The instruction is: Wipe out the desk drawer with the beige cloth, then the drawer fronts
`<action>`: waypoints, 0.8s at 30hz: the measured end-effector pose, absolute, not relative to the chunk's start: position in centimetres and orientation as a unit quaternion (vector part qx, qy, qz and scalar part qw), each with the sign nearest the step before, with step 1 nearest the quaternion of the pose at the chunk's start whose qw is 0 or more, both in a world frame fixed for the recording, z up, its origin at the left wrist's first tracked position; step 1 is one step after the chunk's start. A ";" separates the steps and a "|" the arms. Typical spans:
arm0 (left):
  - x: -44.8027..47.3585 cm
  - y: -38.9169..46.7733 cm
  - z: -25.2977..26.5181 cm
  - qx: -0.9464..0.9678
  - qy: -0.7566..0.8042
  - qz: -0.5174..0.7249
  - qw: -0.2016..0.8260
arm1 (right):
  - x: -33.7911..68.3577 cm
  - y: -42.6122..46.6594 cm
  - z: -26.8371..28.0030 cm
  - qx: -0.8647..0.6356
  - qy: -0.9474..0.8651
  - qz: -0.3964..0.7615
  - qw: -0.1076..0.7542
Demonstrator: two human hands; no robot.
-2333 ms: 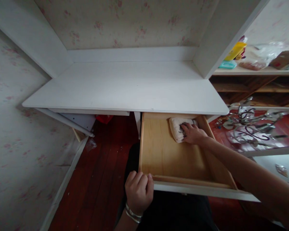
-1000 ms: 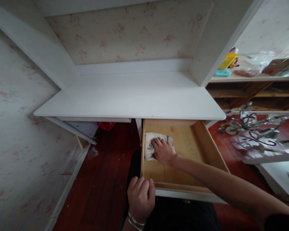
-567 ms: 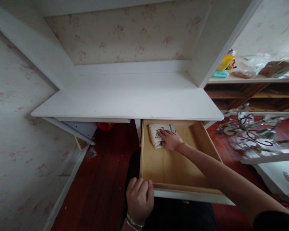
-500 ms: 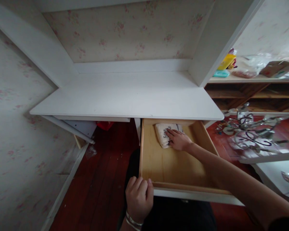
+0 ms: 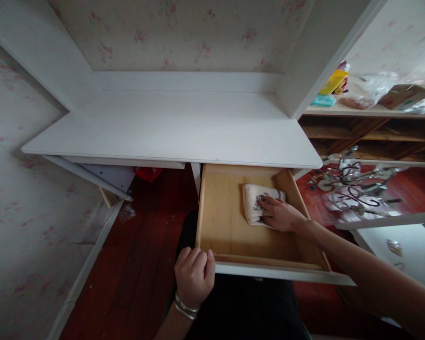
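Here, right grip spread open, resting on folded cloth inside drawer; left grip curled closed over drawer's front corner.

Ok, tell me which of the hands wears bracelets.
The left hand, on the front-left corner of the drawer: silvery bracelets circle its wrist. The right hand, on the folded cloth, has a bare wrist.

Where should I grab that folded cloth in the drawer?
Probably its left end, coming down from above. That end of the cloth looks thick and folded, and sticks out past the right hand, which covers the other side. The sides of the drawer stand up around it, so above seems easiest.
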State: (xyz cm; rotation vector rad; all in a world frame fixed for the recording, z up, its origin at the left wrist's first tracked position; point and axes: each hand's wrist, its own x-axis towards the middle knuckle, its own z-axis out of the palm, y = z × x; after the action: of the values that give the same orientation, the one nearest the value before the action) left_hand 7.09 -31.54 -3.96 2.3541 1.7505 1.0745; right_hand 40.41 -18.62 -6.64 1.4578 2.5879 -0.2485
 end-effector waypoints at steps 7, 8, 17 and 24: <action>7.1 -31.6 -4.1 0.752 0.560 0.347 0.012 | 40.6 -25.0 -6.1 0.483 0.860 -0.140 0.086; 7.1 -31.6 -4.1 0.753 0.559 0.347 0.013 | 40.4 -25.2 -6.2 0.489 0.856 -0.140 0.088; 7.1 -31.6 -4.1 0.751 0.565 0.341 0.006 | 30.9 -22.9 -5.2 0.471 0.865 -0.134 0.107; 7.3 -31.8 -4.1 0.747 0.576 0.331 -0.002 | 23.2 -21.9 -5.9 0.464 0.876 -0.101 0.085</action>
State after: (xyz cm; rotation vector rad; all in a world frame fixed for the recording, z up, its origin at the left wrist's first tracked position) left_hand 7.26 -31.78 -4.13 2.3508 1.8115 1.0417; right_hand 23.23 -21.90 -5.89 1.3845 2.6112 -0.3019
